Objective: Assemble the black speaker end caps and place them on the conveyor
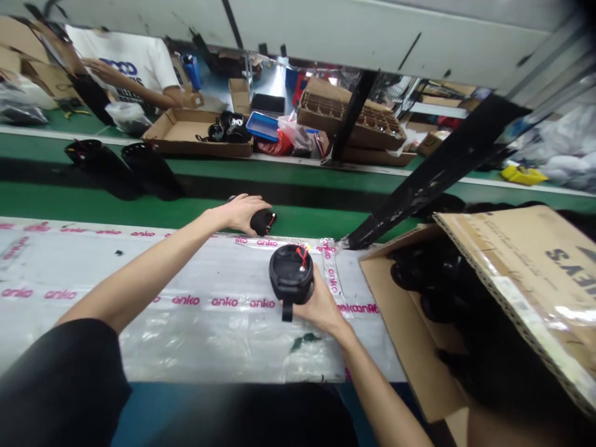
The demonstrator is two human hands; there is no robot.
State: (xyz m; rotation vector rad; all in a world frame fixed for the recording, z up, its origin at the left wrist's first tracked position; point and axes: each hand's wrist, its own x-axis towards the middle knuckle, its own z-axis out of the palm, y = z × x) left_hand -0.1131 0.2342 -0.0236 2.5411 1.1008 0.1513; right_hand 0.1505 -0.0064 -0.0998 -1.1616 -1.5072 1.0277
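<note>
My right hand (pixel 321 302) is closed around the side of a black cylindrical housing (pixel 289 273), held over the near bench. Red wires with a small white connector lie on its upper end, and a short black strap hangs from its near side. Further off, my left hand (pixel 245 213) lies over a smaller dark cylindrical part (pixel 263 221) at the near edge of the green belt (pixel 307 214). Its fingers curl over the part, whose right end shows a thin red wire. The middle of this part is hidden under my hand.
Two black tubes (pixel 151 171) stand on the belt to the left. At right, an open cardboard box (pixel 516 261) holds several black parts. A slanted black post (pixel 433 167) rises beside it. Across the belt, a person (pixel 139 68) works near a cardboard tray (pixel 186 130).
</note>
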